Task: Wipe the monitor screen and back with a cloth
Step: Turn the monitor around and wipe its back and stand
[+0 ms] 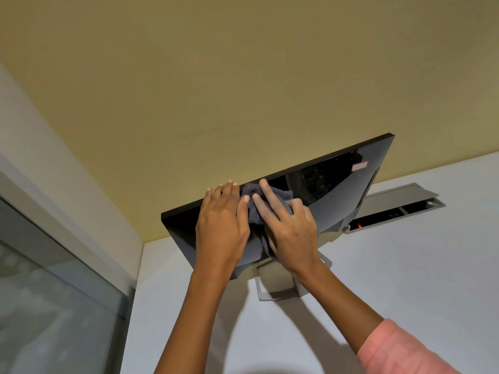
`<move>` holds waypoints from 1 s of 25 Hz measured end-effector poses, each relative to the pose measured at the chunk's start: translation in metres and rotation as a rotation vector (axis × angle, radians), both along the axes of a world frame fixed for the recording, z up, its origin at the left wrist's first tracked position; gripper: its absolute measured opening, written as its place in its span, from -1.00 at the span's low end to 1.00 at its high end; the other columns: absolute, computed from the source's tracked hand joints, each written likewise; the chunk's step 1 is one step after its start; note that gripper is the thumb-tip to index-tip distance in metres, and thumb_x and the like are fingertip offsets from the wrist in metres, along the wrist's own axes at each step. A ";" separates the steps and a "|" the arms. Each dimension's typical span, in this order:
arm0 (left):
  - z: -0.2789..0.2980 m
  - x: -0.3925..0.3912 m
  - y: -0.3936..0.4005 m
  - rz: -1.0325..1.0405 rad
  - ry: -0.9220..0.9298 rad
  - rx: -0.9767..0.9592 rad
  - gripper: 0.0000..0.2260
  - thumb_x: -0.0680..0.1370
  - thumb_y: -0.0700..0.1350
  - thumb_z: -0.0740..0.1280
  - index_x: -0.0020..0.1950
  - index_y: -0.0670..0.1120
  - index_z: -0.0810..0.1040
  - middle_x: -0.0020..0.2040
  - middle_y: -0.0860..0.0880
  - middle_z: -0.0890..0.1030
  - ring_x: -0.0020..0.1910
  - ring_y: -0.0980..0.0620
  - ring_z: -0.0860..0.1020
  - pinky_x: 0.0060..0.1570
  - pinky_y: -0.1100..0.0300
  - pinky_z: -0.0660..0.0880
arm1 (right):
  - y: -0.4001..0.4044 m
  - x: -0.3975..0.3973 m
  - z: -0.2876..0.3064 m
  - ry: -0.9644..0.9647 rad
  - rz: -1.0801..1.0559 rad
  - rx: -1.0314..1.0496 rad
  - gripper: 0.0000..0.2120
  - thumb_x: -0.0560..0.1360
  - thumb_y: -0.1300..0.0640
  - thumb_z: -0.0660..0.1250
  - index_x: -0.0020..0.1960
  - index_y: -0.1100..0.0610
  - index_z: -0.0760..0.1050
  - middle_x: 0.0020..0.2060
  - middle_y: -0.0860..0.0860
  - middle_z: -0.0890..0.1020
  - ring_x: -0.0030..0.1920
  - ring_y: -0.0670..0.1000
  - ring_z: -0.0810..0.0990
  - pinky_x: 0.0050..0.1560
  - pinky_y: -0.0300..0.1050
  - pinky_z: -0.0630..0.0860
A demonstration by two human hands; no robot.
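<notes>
A black monitor (337, 190) stands tilted on a grey stand (272, 284) on the white desk (405, 279). Its dark glossy screen faces me, with a small red-edged sticker (359, 166) near the top right corner. My left hand (222, 225) lies flat on the screen, fingertips reaching over the top edge. My right hand (290, 225) presses a dark grey cloth (249, 211) against the screen near the top edge, just right of the left hand. Its fingers are spread over the cloth, which bunches up under them. The back of the monitor is hidden.
A yellow wall (216, 76) rises behind the monitor. An open grey cable hatch (399, 206) with a small red light sits in the desk at the right. A glass partition (54, 292) runs along the left.
</notes>
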State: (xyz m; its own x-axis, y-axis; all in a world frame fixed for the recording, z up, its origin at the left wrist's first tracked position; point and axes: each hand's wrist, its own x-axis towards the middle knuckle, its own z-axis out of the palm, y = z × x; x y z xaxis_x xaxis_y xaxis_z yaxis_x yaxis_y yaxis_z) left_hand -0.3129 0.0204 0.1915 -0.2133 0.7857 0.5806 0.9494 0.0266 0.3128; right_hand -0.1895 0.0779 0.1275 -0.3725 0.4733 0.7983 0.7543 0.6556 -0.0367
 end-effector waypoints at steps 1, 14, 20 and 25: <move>0.000 0.001 0.002 -0.004 -0.001 0.000 -0.50 0.59 0.02 -0.02 0.29 -0.25 0.50 0.27 -0.19 0.53 0.30 -0.11 0.47 0.42 0.02 0.21 | 0.005 0.004 0.007 0.024 -0.023 -0.004 -0.51 0.48 0.25 0.29 0.40 0.05 0.40 0.46 -0.01 0.31 -0.21 0.06 0.36 -0.27 -0.05 0.42; 0.001 0.034 0.024 -0.026 0.056 0.042 -0.59 0.58 -0.04 0.11 0.24 -0.28 0.53 0.22 -0.22 0.57 0.26 -0.18 0.48 0.33 -0.04 0.14 | 0.006 0.033 -0.028 0.108 -0.112 -0.256 -0.28 0.28 0.21 0.50 0.39 0.10 0.34 0.31 0.19 0.32 0.01 0.11 0.41 -0.24 -0.04 0.56; 0.001 0.037 0.025 -0.024 0.014 0.071 -0.67 0.59 -0.13 0.17 0.26 -0.27 0.52 0.24 -0.20 0.56 0.28 -0.14 0.44 0.33 -0.02 0.12 | 0.023 0.029 0.008 0.157 -0.102 -0.183 -0.30 0.34 0.18 0.44 0.43 0.07 0.30 0.10 0.12 0.35 -0.04 0.09 0.38 -0.26 -0.04 0.51; -0.002 0.034 0.030 -0.030 0.043 0.063 -0.64 0.57 -0.13 0.13 0.26 -0.26 0.53 0.24 -0.18 0.56 0.25 -0.12 0.48 0.39 0.16 0.10 | 0.050 0.069 -0.002 0.329 -0.270 -0.394 -0.36 0.40 0.21 0.42 0.44 0.08 0.32 0.07 0.15 0.39 0.00 0.10 0.38 -0.38 -0.10 0.48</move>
